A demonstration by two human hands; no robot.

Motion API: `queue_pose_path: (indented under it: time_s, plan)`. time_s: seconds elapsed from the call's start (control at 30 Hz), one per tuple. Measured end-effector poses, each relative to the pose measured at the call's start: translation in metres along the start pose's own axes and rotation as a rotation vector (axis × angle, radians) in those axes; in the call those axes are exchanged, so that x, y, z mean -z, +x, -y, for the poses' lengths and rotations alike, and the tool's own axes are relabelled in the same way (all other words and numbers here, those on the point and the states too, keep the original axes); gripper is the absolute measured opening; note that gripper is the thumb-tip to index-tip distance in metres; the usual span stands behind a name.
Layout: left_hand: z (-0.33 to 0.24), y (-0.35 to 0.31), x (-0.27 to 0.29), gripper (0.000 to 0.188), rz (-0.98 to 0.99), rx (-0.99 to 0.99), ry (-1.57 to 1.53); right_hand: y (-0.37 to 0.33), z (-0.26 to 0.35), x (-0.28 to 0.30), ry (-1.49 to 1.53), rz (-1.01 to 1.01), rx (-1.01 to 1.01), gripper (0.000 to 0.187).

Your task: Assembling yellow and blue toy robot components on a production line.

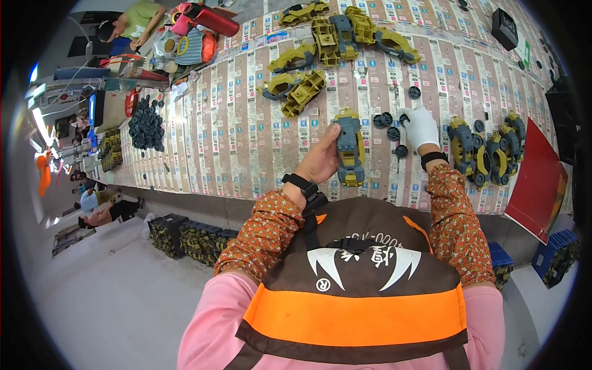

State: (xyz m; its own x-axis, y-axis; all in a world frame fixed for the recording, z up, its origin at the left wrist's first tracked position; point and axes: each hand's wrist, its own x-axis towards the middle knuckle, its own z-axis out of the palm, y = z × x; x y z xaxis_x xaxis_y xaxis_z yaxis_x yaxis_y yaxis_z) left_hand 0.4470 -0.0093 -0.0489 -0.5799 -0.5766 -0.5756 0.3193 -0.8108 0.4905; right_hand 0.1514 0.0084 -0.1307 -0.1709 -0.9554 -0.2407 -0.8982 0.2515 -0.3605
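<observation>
My left hand (320,155), bare, grips the side of an olive and grey plastic toy vehicle body (350,151), which lies lengthwise near the table's front edge. To its right, my right hand (422,126) wears a white glove. Its fingers are bent closed around a small black toy wheel (404,119), partly hidden by the fingertips. Several loose wheels lie beside that hand, among them one wheel (414,92) beyond it and another wheel (401,151) nearer me. Further right stands a group of olive and grey vehicle bodies (497,154) with black wheels on them.
Several olive vehicle bodies (302,92) lie across the far middle of the paper-covered table (216,135). A pile of dark wheels (146,123) sits at the left. On the right are a red board (539,179) and a black box (505,29). Another person (139,24) is at the far left.
</observation>
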Motion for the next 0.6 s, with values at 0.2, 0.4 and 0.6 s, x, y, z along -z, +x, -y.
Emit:
queue_pose_path:
  time_s: [0.2,0.4,0.6]
  plan:
    - [0.008,-0.001,-0.010,0.061,0.009,0.002,0.062,-0.015,0.008,0.003,0.369,-0.018,-0.245,0.020]
    - [0.011,-0.009,-0.031,0.077,0.089,-0.036,0.142,-0.062,0.088,0.047,1.100,0.122,-0.364,0.021]
    - [0.009,-0.014,-0.050,0.082,0.068,-0.043,0.251,-0.080,0.101,0.051,1.017,-0.001,-0.272,0.029]
